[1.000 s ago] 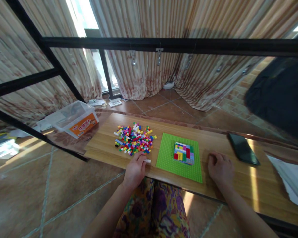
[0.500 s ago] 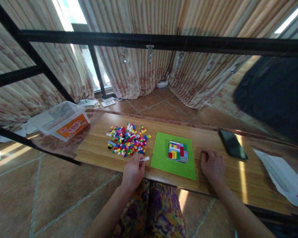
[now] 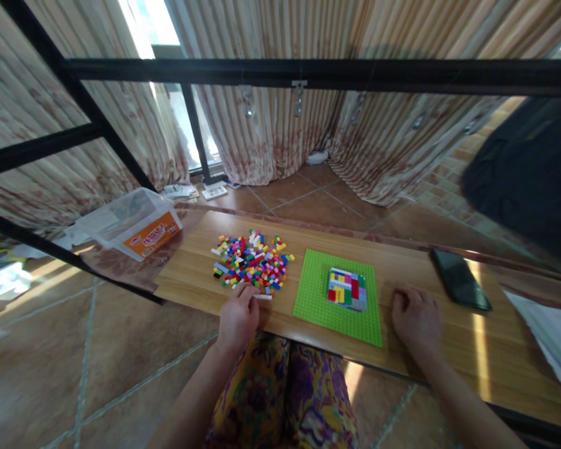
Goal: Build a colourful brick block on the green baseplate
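At the near edge of the brick pile, my left hand (image 3: 239, 317) pinches a long, thin white toy brick (image 3: 263, 297) that sticks out to the right of the fingertips. The heap of loose coloured bricks (image 3: 255, 262) lies just beyond this hand. To its right is a green baseplate (image 3: 311, 302), bearing a low block of joined multicoloured bricks (image 3: 347, 289). My right hand (image 3: 418, 319) rests on the wood beside the plate's right edge, its fingers curled in. Nothing shows in it.
The wooden table (image 3: 189, 271) carries a black phone (image 3: 460, 279) right of my right hand, with white paper (image 3: 549, 333) farther right. A clear plastic box (image 3: 140, 224) with an orange label stands off the left end. A black metal rail (image 3: 271, 72) crosses beyond.
My left hand has moved left with the white brick, closer to the pile's near edge. The right hand stays beside the baseplate. The whole view has shifted slightly.
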Demonstrator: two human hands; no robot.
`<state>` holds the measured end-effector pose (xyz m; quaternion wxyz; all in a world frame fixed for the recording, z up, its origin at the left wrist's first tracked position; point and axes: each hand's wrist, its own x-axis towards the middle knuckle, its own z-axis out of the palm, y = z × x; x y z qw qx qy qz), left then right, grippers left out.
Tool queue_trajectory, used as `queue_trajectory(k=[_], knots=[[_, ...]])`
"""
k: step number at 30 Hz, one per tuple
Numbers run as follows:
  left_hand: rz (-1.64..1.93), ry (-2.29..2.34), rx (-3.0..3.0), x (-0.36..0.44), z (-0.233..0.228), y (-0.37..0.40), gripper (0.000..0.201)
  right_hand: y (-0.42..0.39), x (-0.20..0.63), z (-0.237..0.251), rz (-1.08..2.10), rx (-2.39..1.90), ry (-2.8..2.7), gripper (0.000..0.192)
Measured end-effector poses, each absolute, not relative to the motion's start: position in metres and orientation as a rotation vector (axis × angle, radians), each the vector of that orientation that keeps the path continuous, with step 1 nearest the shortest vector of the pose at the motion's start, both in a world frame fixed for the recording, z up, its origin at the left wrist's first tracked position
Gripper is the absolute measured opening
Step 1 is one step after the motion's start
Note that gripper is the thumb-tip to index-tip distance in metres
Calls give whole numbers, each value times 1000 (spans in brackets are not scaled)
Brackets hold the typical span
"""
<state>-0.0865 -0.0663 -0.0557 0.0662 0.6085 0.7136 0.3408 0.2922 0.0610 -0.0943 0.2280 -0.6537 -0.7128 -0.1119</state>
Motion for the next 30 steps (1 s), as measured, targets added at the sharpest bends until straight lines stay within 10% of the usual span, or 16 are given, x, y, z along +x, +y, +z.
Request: queue_trajectory(k=[30], knots=[[778,2336,2010,-63,-36,-2,18,59,288,-90,-317,-1806,-1949,27]])
